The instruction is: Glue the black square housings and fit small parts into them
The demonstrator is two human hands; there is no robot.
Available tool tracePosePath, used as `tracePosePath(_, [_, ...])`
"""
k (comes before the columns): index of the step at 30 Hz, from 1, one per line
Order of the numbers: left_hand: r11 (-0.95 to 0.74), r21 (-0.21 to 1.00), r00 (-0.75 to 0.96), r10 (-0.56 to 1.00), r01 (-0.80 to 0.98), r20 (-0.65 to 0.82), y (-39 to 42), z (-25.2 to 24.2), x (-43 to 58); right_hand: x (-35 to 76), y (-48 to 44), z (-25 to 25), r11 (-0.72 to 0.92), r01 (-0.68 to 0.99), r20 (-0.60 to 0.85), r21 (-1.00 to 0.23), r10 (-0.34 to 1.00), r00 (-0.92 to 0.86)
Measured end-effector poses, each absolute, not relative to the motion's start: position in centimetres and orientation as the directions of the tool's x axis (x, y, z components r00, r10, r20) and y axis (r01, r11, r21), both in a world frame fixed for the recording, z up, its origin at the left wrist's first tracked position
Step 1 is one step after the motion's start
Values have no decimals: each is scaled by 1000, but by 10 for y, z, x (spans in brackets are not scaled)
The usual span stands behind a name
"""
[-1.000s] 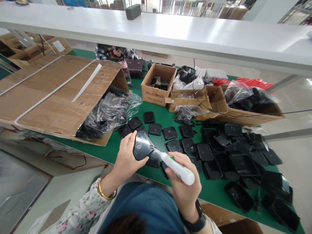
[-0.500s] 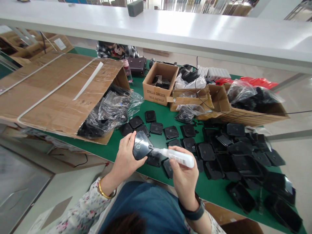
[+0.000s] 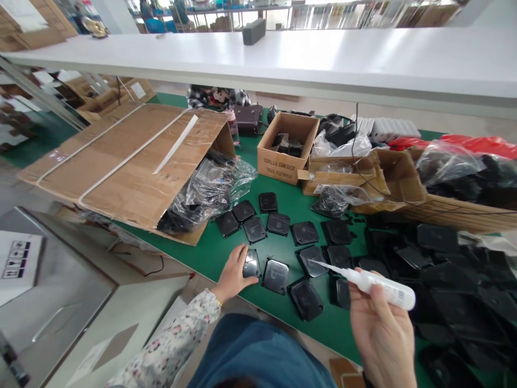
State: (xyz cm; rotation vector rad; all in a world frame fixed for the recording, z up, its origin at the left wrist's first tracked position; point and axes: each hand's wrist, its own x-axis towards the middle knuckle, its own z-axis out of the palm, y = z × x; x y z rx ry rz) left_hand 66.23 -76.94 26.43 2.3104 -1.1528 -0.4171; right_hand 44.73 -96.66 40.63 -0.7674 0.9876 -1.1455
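My left hand [image 3: 233, 276] grips a black square plastic cover [image 3: 252, 264] by its edges, at the green tabletop. White and squeezable, a small glue-type bottle [image 3: 390, 289] with a long thin nozzle lies in my right hand [image 3: 382, 328], thumb and fingers closed round it. Its nozzle points left, over another black cover [image 3: 312, 262]; I cannot tell whether the tip touches. Beside my left hand a flat black cover [image 3: 276, 276] rests on the table, with one more cover [image 3: 306, 299] to its right. Several similar covers lie behind them.
A large cardboard box [image 3: 121, 156] with plastic-wrapped parts [image 3: 214, 183] occupies the left. Smaller cartons [image 3: 278, 161] line the back under a white shelf [image 3: 283, 59]. A heap of black plastic parts [image 3: 464, 291] spreads across the right. A dark cable [image 3: 355, 129] hangs down at the back.
My left hand has lowered the black cover to the tabletop. My right hand has drawn the bottle away from it, to the right. The view has shifted.
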Motion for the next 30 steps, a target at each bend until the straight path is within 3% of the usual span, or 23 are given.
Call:
tracePosePath(5, [-611, 601, 753, -658, -515, -23, -800, 268, 747, 440, -969, 411, 303, 396, -302, -867, -951, 66])
tracePosePath(11, [-608, 740, 729, -641, -289, -241, -814, 280, 799, 438, -967, 409, 348, 404, -354, -846, -933, 62])
tracePosePath(17, [-555, 792, 662, -498, 254, -561, -803, 312, 787, 444, -970, 407, 339, 405, -325, -849, -940, 105])
tracePosePath(21, [-366, 749, 502, -572, 552, -649, -799, 345, 756, 456, -971, 407, 377, 442, -343, -814, -926, 158])
tracePosePath(24, [-169, 637, 390, -665, 752, -637, -807, 368, 716, 466, -970, 408, 419, 487, -362, -766, -908, 211])
tracePosePath(28, [145, 211, 244, -773, 967, -586, -821, 391, 671, 475, -972, 412, 454, 538, -359, -710, -891, 278])
tracePosePath(30, [197, 116, 227, -781, 974, -582, -826, 397, 658, 475, -973, 413, 479, 561, -382, -675, -878, 289])
